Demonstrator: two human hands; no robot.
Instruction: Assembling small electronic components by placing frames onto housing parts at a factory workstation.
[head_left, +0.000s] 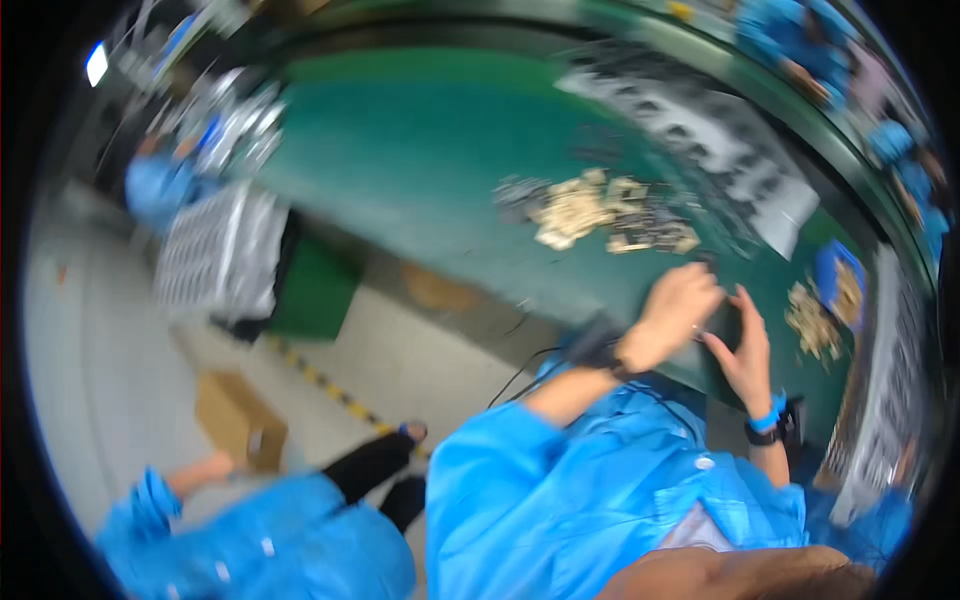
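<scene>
My left hand (680, 310) is curled over the near edge of the green work table, its fingers closed. A small dark piece shows at its fingertips, too blurred to name. Close by on the right, my right hand (742, 355) has thumb and fingers apart, with nothing plainly held. Something tiny and shiny shows by its thumb, and I cannot tell what it is. Beyond my hands lies a heap of small cream-coloured parts (575, 210), mixed on its right with dark parts (660, 225). Small grey pieces (520, 198) lie at its left.
A pale tray with dark pockets (715, 125) lies at the far right of the green table (400, 130). Near a blue bin (828, 270) are more cream pieces (812, 320). On the left stand stacked trays (220, 250), a cardboard box (240, 415) and a person in blue (270, 540).
</scene>
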